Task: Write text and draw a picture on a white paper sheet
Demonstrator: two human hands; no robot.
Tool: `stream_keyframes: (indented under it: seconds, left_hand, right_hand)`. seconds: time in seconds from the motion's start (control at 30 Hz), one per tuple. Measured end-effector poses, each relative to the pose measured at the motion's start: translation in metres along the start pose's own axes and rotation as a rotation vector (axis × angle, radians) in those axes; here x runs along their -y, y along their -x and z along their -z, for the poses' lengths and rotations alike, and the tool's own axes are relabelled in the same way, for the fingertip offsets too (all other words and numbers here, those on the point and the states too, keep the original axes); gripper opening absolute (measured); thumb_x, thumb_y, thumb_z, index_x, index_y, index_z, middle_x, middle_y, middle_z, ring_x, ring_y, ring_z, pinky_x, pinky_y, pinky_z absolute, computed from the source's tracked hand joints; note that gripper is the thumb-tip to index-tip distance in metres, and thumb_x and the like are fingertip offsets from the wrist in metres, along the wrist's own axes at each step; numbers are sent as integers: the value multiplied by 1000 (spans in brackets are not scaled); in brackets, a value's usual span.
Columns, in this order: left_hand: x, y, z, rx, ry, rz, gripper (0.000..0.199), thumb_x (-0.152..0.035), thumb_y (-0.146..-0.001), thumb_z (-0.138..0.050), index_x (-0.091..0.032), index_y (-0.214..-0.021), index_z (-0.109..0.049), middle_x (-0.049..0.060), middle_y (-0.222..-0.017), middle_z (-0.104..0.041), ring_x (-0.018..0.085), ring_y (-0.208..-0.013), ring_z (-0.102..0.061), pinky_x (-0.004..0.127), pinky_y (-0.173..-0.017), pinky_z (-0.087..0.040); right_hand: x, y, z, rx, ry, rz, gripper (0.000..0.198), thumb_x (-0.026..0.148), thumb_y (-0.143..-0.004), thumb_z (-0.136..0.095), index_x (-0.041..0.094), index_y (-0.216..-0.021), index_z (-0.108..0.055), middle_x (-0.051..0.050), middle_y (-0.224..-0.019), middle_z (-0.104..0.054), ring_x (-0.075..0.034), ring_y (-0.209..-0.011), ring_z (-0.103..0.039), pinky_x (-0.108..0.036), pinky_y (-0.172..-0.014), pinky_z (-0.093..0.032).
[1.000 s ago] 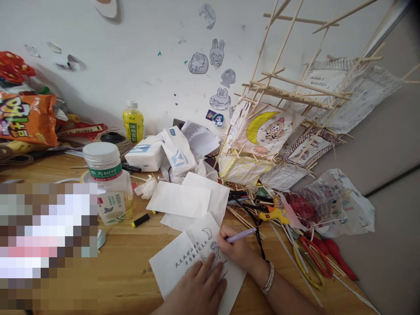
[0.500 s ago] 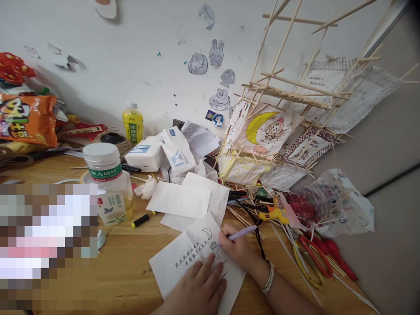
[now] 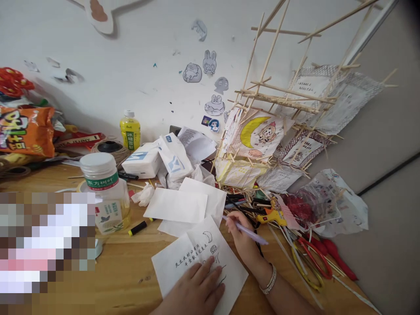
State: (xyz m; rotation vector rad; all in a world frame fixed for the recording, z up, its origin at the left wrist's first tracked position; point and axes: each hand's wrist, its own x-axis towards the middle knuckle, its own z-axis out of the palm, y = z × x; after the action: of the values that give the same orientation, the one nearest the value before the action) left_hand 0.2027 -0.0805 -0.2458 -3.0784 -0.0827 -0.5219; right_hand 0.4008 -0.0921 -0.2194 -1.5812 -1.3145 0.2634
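My left hand (image 3: pixel 198 284) lies flat with fingers spread on a creased white sheet of paper (image 3: pixel 173 258), holding nothing. The sheet carries handwritten black characters, a crescent moon, a small round patterned drawing and some curved lines, partly covered by that hand. My right hand (image 3: pixel 242 234) grips a light purple pen (image 3: pixel 251 233), raised just off the sheet's right edge, with the pen's tip pointing up and left. Behind the sheet lie blank white papers (image 3: pixel 175 205), overlapping each other.
To the left stand a lidded plastic jar (image 3: pixel 98 175) and a yellow drink bottle (image 3: pixel 130 131). A tissue pack (image 3: pixel 142 162) sits behind the papers. At right are a stick frame with paper lanterns (image 3: pixel 259 133), a yellow glue gun (image 3: pixel 271 214) and scissors (image 3: pixel 315 258).
My right hand has lifted off the drawing and moved right and up, turning the pen. The small round drawing is now uncovered. My left hand stays on the sheet; the view has shifted slightly.
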Motion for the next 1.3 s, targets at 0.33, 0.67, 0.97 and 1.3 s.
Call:
stream_keyframes:
  seconds: [0.33, 0.67, 0.97, 1.3]
  left_hand:
    - [9, 5, -19, -128, -20, -183, 40, -22, -83, -59, -26, -122, -48, 2, -122, -57, 23, -114, -49, 31, -94, -38]
    - [49, 2, 12, -334, -7, 288, 41, -17, -85, -42, -20, -126, -43, 10, -135, -42, 28, -126, -33, 44, -97, -37]
    - [72, -7, 27, -568, 774, 1003, 57, -44, -78, -50, -15, -125, -35, 13, -110, -56, 25, -90, -61, 39, -75, -52]
    - [68, -15, 33, -605, 1128, 1104, 61, -48, -62, -66, -15, -110, -49, -2, -61, -58, 22, -57, -59, 31, -49, -48]
  right_hand:
    - [2, -7, 3, 191, 228, 204, 15, 22, -84, -50, 22, -89, -64, -4, -86, -64, -20, -83, -56, -31, -75, -43]
    - [3, -8, 5, -153, -75, 60, 15, 28, -84, -49, 20, -87, -61, -4, -88, -64, -19, -82, -58, -29, -74, -45]
    - [11, -9, 12, -241, -222, 15, 15, 30, -84, -48, 20, -91, -58, -5, -91, -62, -20, -85, -57, -30, -77, -45]
    - [21, -19, 18, -188, -336, -96, 14, 24, -71, -54, 21, -84, -58, -4, -83, -64, -22, -76, -59, -31, -68, -48]
